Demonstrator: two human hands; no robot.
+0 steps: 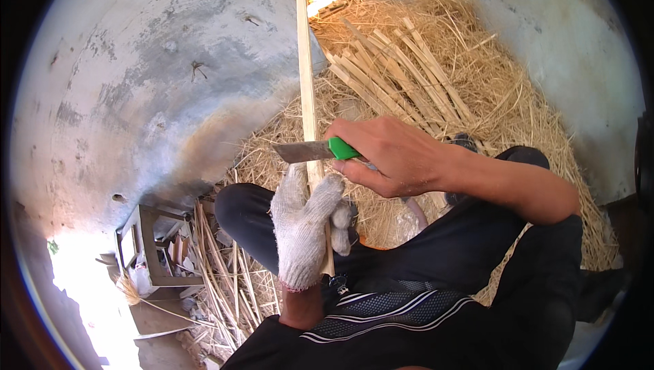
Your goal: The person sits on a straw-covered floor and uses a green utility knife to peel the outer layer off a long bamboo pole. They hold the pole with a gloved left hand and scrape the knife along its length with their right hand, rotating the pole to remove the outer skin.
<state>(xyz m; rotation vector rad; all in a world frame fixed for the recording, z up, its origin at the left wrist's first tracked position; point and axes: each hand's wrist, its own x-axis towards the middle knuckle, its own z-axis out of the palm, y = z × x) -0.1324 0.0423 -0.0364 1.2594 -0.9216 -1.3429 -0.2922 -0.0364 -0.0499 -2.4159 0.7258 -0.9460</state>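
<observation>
A long pale strip of wood or bamboo (308, 84) runs from my lap up past the top of the picture. My left hand (304, 227), in a whitish knitted glove, is closed round its lower part. Just above the gloved fingers, a knife (303, 151) with a broad metal blade and a green handle lies across the strip. My bare right hand (388, 155) grips that handle, the blade pointing left. Whether the edge bites into the wood cannot be made out.
Beyond my right hand a bundle of split strips (402, 73) lies on a heap of straw-like shavings (449, 16). Worn plaster walls (163, 50) rise on both sides. A small wooden stool or frame (157, 247) stands at the left, beside more thin strips (218, 271).
</observation>
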